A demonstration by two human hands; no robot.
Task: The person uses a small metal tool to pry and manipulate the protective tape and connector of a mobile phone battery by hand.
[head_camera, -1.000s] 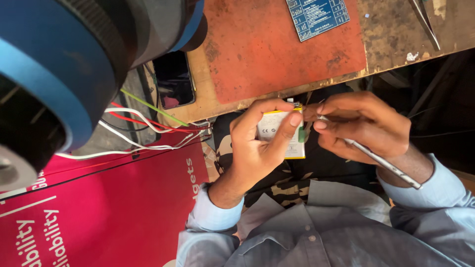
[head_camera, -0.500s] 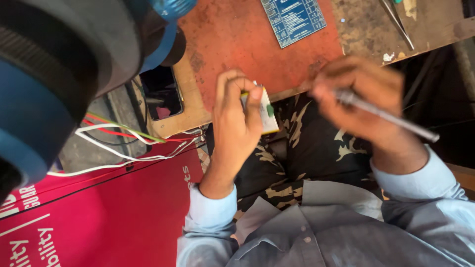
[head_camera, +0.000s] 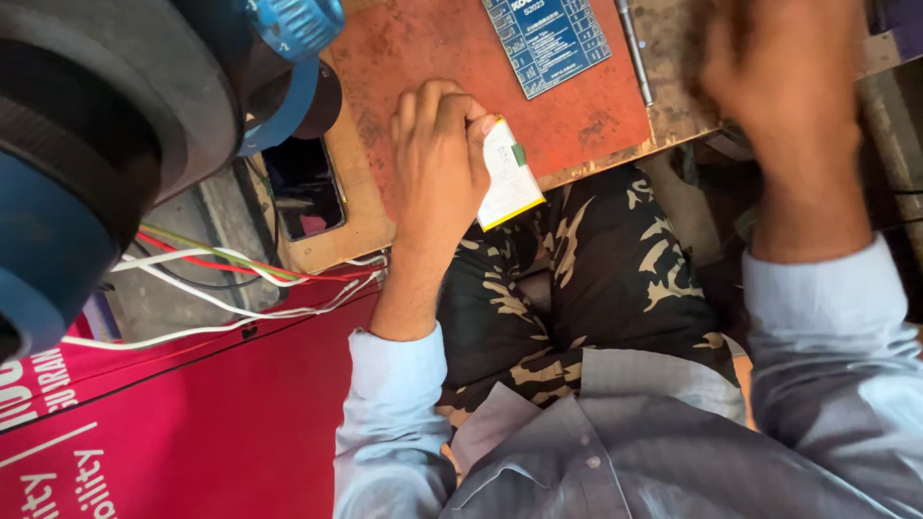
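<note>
The left hand pinches a small white battery pack at the near edge of the worn red workbench, long axis pointing away from the body, while the blurred right hand, grip unreadable, hovers well apart by the right edge.

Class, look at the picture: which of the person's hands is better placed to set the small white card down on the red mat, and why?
Left. The left hand already grips the white card at the red mat edge; the right hand is raised and blurred, apart from it.
</note>
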